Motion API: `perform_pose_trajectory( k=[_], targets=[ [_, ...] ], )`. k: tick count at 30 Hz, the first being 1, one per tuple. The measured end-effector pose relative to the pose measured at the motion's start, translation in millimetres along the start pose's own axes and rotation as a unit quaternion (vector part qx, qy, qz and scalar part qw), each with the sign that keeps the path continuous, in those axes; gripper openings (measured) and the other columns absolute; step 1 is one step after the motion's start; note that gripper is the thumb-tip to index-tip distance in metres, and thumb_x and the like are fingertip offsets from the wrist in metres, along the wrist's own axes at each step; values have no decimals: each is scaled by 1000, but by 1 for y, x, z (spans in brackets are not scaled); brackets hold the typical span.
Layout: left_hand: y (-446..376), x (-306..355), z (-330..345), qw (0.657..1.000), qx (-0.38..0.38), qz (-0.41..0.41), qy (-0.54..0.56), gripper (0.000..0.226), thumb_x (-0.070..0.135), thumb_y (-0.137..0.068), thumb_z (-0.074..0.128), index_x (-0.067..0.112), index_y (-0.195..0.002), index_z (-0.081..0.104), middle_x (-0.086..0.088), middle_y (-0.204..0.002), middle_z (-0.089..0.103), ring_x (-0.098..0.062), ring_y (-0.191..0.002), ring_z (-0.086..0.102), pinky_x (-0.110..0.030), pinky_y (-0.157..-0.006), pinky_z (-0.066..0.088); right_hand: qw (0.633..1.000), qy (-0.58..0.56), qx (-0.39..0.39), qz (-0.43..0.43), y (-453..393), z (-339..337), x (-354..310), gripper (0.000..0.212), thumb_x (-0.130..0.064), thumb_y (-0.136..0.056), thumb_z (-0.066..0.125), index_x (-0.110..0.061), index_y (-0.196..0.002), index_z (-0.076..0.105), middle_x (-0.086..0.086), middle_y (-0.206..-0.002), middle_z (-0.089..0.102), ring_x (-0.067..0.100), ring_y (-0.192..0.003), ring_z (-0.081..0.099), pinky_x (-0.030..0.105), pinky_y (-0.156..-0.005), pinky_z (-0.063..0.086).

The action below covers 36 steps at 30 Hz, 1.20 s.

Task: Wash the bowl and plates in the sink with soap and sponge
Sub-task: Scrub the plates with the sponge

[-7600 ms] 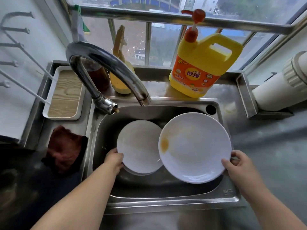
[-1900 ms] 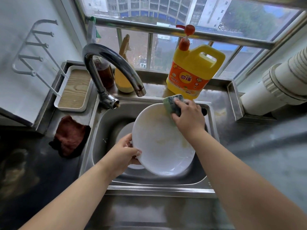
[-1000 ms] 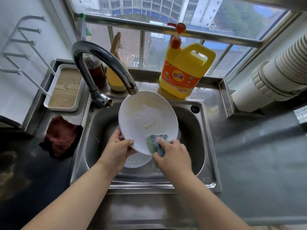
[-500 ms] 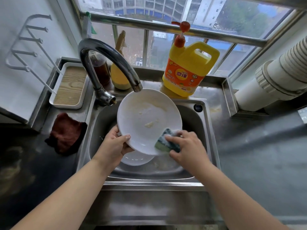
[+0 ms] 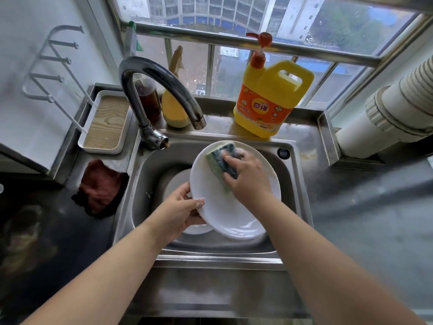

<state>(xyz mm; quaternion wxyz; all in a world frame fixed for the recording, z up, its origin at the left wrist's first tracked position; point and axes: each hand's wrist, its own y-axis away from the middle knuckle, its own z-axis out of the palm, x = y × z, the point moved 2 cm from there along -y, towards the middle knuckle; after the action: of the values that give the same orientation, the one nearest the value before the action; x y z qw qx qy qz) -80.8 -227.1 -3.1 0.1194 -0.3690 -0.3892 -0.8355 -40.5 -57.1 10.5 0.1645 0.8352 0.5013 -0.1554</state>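
Note:
A large white plate (image 5: 234,214) is tilted over the steel sink (image 5: 302,191). My left hand (image 5: 180,212) grips its lower left rim, thumb on the face. My right hand (image 5: 248,177) holds a green and dark blue sponge (image 5: 221,161) and presses it on the plate's upper part, with some foam by the fingers. A second white dish (image 5: 178,181) lies in the basin beneath, mostly hidden by the plate and my left hand. A yellow soap jug (image 5: 269,99) with a red pump stands behind the sink.
The curved tap (image 5: 161,83) arches over the basin's back left. A brown cloth (image 5: 100,186) lies left of the sink, beyond it a white tray (image 5: 105,123) with a wooden insert. A dark bottle (image 5: 147,97) and a yellow bottle (image 5: 175,109) stand behind the tap. A white pipe (image 5: 396,109) runs at the right.
My right hand has carried the sponge from the plate's lower right edge up to its top. The plate has tilted lower and shifted right in my left hand.

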Motion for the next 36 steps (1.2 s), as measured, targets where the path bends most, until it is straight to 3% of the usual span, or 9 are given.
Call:
perform_pose_trajectory(
  k=[9,16,22,27,31,36],
  targets=[
    [-2,3,-15,1000,5,14,-14,39,-15,-89,45,10,-115,58,-13,-94,69,-25,-81,71,-32,-60,58,989,-76,-78,-102,34,21,-20,43,-23,-89,62,-30,-131,58,4,-144,45,31,-119,42,34,-104,32],
    [-4,4,-9,997,-5,4,-79,53,-19,-86,46,18,-122,55,-11,-98,70,-26,-88,70,-36,-68,57,988,-109,-18,-104,36,20,-16,48,-27,-85,65,-29,-131,57,9,-137,51,34,-118,49,42,-99,44],
    [-4,-2,-1,998,-17,-17,-54,59,-17,-85,49,20,-131,50,-14,-105,66,-29,-92,68,-37,-69,58,997,-25,42,-63,-4,-3,-15,51,-33,-92,59,-33,-141,45,4,-144,40,27,-125,39,39,-100,40],
    [-1,-3,-4,999,-2,-6,-36,53,-17,-86,47,18,-125,55,-13,-104,67,-32,-92,69,-37,-66,59,998,13,61,9,-27,-16,15,53,-32,-93,58,-31,-143,42,7,-143,40,30,-122,40,39,-100,39],
    [0,-4,-8,1000,10,10,1,54,-16,-81,54,18,-122,57,-14,-107,66,-34,-95,67,-38,-67,60,996,42,63,56,-28,-22,40,56,-36,-91,59,-29,-143,40,8,-140,42,31,-122,40,41,-99,40],
    [-4,-2,-13,998,46,22,34,49,-18,-85,45,16,-119,57,-12,-105,66,-27,-87,69,-36,-63,60,989,89,38,111,-11,-27,58,55,-39,-90,57,-28,-142,40,11,-138,41,32,-119,41,39,-97,40]
  ],
)
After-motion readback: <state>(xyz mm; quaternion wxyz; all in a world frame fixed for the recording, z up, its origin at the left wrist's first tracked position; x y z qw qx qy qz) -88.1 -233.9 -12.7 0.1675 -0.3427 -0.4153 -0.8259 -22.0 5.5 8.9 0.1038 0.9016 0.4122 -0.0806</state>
